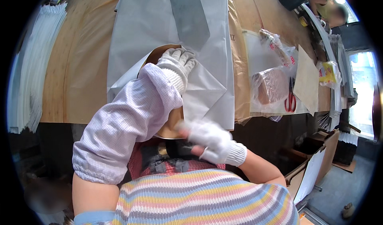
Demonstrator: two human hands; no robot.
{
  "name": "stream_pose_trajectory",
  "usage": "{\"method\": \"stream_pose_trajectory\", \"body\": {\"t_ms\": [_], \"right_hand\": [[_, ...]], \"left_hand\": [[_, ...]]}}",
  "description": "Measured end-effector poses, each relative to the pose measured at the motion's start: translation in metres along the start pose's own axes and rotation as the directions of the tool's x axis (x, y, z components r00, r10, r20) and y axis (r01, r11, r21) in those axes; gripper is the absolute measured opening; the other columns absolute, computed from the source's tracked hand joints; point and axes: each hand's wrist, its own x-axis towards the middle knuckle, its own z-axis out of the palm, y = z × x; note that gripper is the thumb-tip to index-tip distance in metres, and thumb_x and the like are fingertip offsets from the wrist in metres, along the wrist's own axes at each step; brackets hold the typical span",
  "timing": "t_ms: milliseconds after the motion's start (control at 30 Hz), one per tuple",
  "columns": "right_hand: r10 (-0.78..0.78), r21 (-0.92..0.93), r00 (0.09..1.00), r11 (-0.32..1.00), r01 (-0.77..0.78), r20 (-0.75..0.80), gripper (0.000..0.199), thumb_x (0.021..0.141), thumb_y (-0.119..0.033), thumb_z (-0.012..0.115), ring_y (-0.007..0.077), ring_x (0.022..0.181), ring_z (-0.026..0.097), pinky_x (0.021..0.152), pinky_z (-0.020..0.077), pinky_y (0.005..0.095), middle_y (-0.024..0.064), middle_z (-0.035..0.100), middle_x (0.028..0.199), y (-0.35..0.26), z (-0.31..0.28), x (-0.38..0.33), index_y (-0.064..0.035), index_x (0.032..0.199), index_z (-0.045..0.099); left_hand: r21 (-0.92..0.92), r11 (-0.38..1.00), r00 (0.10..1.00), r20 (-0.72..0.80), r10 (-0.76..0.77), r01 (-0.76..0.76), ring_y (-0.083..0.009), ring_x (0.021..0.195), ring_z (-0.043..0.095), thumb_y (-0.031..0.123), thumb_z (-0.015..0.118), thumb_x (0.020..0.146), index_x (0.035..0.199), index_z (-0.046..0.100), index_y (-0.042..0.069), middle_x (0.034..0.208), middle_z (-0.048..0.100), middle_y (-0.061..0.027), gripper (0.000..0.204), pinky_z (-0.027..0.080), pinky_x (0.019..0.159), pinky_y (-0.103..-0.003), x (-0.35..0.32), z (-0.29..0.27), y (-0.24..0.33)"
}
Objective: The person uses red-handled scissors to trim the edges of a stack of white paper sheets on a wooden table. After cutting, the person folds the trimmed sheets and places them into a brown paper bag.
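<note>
My left hand (177,63), in a white knit glove, lies a little above the middle of the frame, flat on the white folded paper sheet (199,45), with the fingers spread and holding nothing. Just beside it a brown cardboard piece (157,53) comes out from under the paper. My right hand (207,139), also gloved, is lower, near the centre – it is blurred, and I cannot tell if it is closed on something; it touches the lower edge of the brown piece. The paper lies on a wooden table (76,73). At the right of the frame are red scissors (290,101) – beside a clear plastic bag (271,85).
</note>
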Motion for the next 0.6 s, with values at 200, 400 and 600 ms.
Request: {"method": "stream_pose_trajectory", "body": {"t_ms": [200,400,600], "right_hand": [[0.140,-0.686,0.919,0.625,-0.372,-0.370,0.072,0.074,-0.029,0.075,0.0438,0.137,0.043,0.120,0.0274,0.0537,0.0262,0.048,0.146,0.050,-0.026,0.015,0.0072,0.133,0.054],[0.097,-0.690,0.940,0.655,-0.307,-0.326,0.070,0.078,-0.033,0.072,0.0424,0.140,0.040,0.122,0.0246,0.0533,0.0263,0.048,0.146,0.070,-0.037,0.069,0.0095,0.131,0.054],[-0.007,-0.692,0.954,0.690,-0.213,-0.300,0.066,0.083,-0.031,0.069,0.0423,0.141,0.039,0.120,0.0260,0.0548,0.0229,0.043,0.151,0.089,-0.043,0.136,0.0054,0.136,0.053]], "left_hand": [[-0.024,0.999,0.999,-0.041,-0.031,0.030,-0.0271,0.148,0.033,0.030,0.056,0.094,0.153,0.039,0.011,0.159,0.037,-0.0095,0.064,0.021,0.122,-0.040,-0.024,-0.016,0.005],[-0.631,0.249,0.678,-0.703,0.216,-0.734,-0.0376,0.135,0.051,0.055,0.058,0.096,0.133,0.055,-0.011,0.140,0.057,-0.0259,0.076,0.038,0.113,-0.046,-0.119,-0.023,-0.068],[-0.951,-0.006,0.834,-0.267,-0.483,-0.308,-0.0281,0.142,0.043,0.067,0.030,0.102,0.146,0.046,-0.007,0.153,0.046,-0.0194,0.087,0.027,0.120,-0.041,-0.157,0.098,-0.100]]}}
